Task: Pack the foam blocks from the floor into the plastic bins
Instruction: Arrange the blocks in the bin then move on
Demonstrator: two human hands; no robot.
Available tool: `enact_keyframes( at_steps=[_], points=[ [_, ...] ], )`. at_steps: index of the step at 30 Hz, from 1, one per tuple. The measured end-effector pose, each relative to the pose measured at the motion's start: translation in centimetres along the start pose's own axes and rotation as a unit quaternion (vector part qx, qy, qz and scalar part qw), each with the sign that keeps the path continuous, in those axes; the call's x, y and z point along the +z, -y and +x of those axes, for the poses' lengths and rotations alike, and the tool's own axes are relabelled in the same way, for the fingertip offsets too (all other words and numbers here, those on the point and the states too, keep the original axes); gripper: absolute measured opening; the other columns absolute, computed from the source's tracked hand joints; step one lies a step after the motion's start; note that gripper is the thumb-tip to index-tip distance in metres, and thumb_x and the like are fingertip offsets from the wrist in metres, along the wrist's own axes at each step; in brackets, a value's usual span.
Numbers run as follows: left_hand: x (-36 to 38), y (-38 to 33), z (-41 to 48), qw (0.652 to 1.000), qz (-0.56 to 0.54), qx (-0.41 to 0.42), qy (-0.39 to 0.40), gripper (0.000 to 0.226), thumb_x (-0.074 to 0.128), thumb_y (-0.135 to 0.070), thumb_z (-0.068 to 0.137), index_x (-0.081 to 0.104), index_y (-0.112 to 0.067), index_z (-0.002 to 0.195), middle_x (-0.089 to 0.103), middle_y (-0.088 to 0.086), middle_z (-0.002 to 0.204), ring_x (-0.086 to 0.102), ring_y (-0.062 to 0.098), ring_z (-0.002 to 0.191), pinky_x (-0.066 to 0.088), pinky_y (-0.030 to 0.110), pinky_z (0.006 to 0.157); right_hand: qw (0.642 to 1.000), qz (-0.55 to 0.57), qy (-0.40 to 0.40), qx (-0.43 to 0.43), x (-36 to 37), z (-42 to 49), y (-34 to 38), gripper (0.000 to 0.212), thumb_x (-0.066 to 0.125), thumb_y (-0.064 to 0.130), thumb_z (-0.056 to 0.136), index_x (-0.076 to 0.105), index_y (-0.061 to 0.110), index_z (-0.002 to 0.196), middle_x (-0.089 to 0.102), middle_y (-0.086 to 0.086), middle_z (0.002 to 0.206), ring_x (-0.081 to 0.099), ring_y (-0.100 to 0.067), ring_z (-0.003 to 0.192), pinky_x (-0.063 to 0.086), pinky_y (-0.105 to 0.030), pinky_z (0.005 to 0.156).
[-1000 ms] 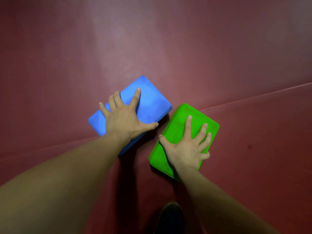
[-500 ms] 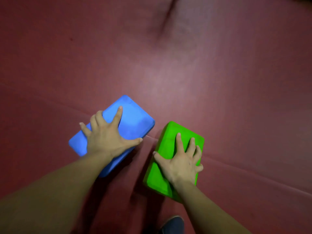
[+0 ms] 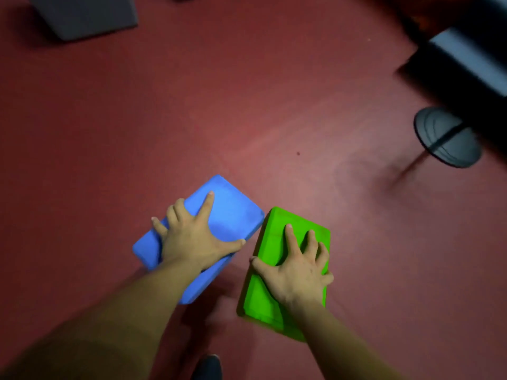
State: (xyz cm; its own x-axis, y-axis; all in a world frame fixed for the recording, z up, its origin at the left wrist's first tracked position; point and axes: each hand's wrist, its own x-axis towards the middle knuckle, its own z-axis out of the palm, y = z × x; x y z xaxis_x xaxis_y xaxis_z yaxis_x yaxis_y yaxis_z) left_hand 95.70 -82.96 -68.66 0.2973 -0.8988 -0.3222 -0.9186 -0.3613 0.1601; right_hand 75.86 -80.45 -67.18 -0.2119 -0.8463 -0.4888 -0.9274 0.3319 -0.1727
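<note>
A red floor fills the view, dim toward the edges. At the upper left lies a grey slab, partly cut off by the frame. At the upper right is a blurred piece of dark furniture, with a dark round disc on a thin rod just below it. Near the middle are two foam blocks side by side, their nearest corners almost touching. The left hand grasps the blue block: the forefinger lies along the top, the other fingers bend over the far left edge, and the thumb hooks the right edge. The right hand grasps the green block the same way, with the thumb at its left edge, fingers spread over the top and the little finger at the right edge. Both forearms reach in from the bottom. Shadows lie under the blocks, but whether they rest on the floor or are raised cannot be told. The toe of a dark shoe shows at the bottom edge, between the arms.
</note>
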Motion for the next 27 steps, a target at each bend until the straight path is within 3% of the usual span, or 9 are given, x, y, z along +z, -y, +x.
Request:
enact_keyframes(
  at_steps=[11,15,27],
  points=[
    [-22.0,20.9,2.1,0.974,-0.058,-0.203,-0.088,0.124,0.045,-0.102,0.051,0.010,-0.046,0.157,0.030,0.018,0.147,0.029,0.036,0.137,0.016,0.066,0.116,0.983,-0.050,-0.016,-0.177,-8.6,-6.6,27.8,0.113,0.057,0.090,0.065,0.008,0.051,0.159,-0.005,0.000,0.170,-0.003,-0.032,0.154,0.022,-0.068,0.113],
    [-24.1,28.1,6.2,0.959,-0.074,-0.244,-0.121,0.124,0.047,-0.101,0.052,0.010,-0.046,0.157,0.029,0.020,0.149,0.029,0.037,0.138,0.016,0.066,0.116,0.969,-0.059,-0.024,-0.239,-6.3,-4.8,38.1,0.113,0.058,0.089,0.065,0.010,0.050,0.159,-0.004,0.000,0.170,-0.002,-0.032,0.154,0.021,-0.069,0.113],
    [-26.3,49.9,12.5,0.902,-0.130,-0.395,-0.121,0.123,0.050,-0.102,0.050,0.015,-0.048,0.155,0.032,0.018,0.145,0.030,0.036,0.136,0.021,0.066,0.114,0.932,-0.125,0.057,-0.334,2.5,-4.0,61.7,0.114,0.060,0.087,0.066,0.006,0.049,0.159,-0.007,-0.001,0.170,-0.005,-0.033,0.154,0.019,-0.070,0.112]
  ],
)
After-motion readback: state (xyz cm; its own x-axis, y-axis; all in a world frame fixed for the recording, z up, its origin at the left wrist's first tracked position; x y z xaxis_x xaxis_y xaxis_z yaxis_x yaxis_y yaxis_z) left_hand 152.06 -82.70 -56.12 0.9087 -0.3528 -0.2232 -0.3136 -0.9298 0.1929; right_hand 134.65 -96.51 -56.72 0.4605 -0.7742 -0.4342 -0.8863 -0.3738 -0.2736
